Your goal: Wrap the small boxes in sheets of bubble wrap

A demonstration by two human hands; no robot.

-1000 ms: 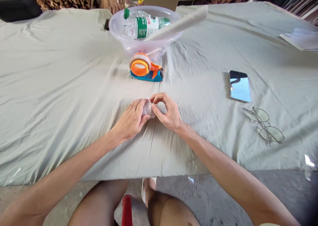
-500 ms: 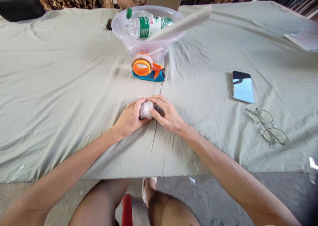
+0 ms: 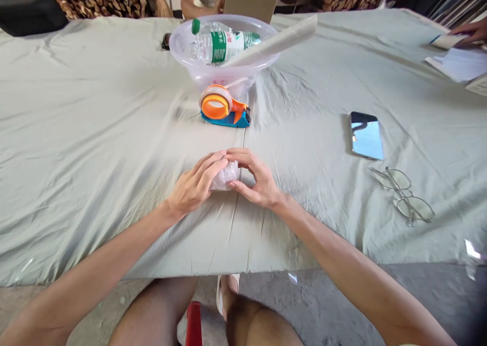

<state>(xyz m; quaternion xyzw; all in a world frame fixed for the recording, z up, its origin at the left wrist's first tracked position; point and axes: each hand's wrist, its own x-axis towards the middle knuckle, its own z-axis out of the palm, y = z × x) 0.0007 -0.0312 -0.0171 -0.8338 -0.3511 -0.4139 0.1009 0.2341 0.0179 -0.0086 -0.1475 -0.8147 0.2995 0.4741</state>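
Note:
Between my two hands, low over the cloth, is a small bundle in clear bubble wrap (image 3: 227, 176); what it wraps cannot be made out. My left hand (image 3: 196, 182) closes over its left side, the fingers lying across the top. From the right, my right hand (image 3: 258, 177) grips it with thumb and fingertips in a curved pinch. Just beyond the hands stands an orange and blue tape dispenser (image 3: 224, 107) with a roll of clear tape.
A translucent basin (image 3: 224, 72) holds plastic bottles (image 3: 228, 44) and a white roll (image 3: 281, 39). A phone (image 3: 366, 135) and eyeglasses (image 3: 403, 194) lie to the right. Farther back are a black case (image 3: 32, 13), a cardboard box (image 3: 249, 2), papers (image 3: 460, 64) and another person's hand (image 3: 474, 31).
My left hand has turned so its fingers now lie over the top of the bundle. Another person's hand has appeared by the papers at the far right. The view has shifted slightly.

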